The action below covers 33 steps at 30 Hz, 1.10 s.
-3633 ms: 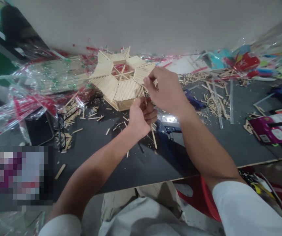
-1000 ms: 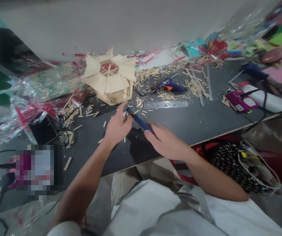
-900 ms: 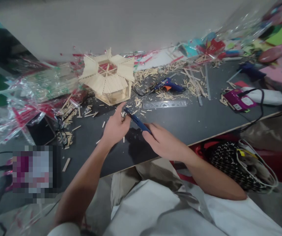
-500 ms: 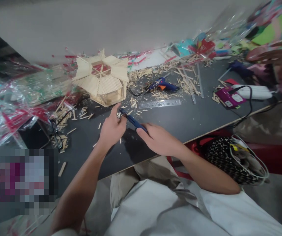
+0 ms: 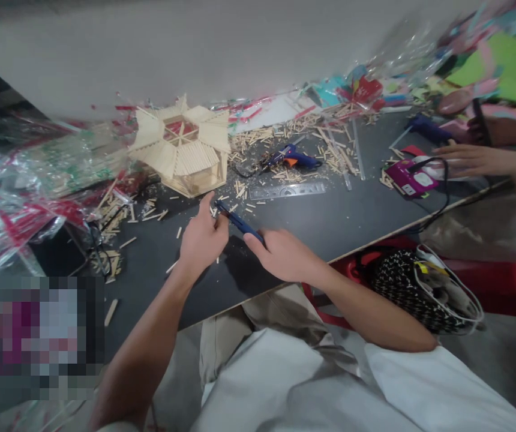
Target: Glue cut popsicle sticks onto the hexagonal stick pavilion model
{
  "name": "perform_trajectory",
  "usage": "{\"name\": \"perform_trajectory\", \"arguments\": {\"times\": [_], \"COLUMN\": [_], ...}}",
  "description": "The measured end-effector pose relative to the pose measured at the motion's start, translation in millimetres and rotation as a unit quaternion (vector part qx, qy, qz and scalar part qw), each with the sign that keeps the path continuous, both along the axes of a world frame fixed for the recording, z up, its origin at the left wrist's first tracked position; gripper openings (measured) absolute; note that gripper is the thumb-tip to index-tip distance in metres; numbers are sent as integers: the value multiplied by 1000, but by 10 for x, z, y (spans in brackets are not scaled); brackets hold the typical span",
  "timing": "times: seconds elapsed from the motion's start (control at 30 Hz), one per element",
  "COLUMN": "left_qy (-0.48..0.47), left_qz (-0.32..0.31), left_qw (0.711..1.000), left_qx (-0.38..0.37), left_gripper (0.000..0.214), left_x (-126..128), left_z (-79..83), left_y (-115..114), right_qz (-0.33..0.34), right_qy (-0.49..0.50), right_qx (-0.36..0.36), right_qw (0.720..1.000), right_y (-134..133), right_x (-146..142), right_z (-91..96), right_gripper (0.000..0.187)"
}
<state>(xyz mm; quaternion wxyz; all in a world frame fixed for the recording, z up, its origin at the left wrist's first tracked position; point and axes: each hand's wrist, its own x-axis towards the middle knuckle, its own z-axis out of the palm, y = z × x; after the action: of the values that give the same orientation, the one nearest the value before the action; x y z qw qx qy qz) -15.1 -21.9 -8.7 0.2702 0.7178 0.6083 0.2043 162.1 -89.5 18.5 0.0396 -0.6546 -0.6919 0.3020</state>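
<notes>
Head camera: Right hand [image 5: 282,255] wrapped around a slim navy-blue hand tool [image 5: 241,226], left hand [image 5: 201,237] at its tip, above a dark matte tabletop [image 5: 300,219].

From my distant post I see the tool slanting up and leftward from the right fist; the left hand's fingers are partly curled beside the tip, though I cannot tell whether they pinch anything. Just beyond the left hand sits a pale wooden-stick model [image 5: 196,159] with a star-shaped roof, standing upright on the table. To its right lie a blue-and-orange glue gun [image 5: 302,158] and, nearer me, a clear plastic ruler [image 5: 287,191], with short pale stick pieces [image 5: 240,190] scattered about. At far right, another person's hand [image 5: 474,159] reaches in near a purple box-shaped device [image 5: 404,179].
</notes>
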Motion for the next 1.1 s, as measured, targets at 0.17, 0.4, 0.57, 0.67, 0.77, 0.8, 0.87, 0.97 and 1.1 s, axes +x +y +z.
{"name": "perform_trajectory", "arguments": {"times": [0.17,0.4,0.57,0.67,0.77,0.8,0.87,0.97,1.1], "left_qy": [34,76,98,107,114,116,120,119,115], "left_qz": [5,21,21,12,-6,-10,-13,-15,-22], "left_qw": [999,997,994,993,992,992,992,992,992], "left_qx": [-5,-22,-36,-45,-47,-44,-39,-42,-40], "left_gripper": [63,62,63,65,69,69,69,68,68], "left_x": [26,67,86,93,106,112,122,123,109], "left_z": [25,68,86,89,97,102,115,130,126], "left_y": [-11,-43,-85,-116,-154,-167,-187,-204,-215], "right_qz": [-1,20,29,38,43,43,44,43,41], "right_qy": [-21,-26,-42,-42,-40,-40,-40,-37,-35], "right_qx": [0,-4,-8,-16,-36,-38,-34,-20,-15], "right_qw": [1000,999,999,998,998,998,998,998,998], "right_y": [-11,25,19,17,14,11,3,-13,-32], "right_x": [-20,0,16,42,76,85,97,102,108], "right_z": [-3,-50,-89,-106,-105,-104,-104,-116,-137], "right_gripper": [57,61,66,68,69,69,68,67,65]}}
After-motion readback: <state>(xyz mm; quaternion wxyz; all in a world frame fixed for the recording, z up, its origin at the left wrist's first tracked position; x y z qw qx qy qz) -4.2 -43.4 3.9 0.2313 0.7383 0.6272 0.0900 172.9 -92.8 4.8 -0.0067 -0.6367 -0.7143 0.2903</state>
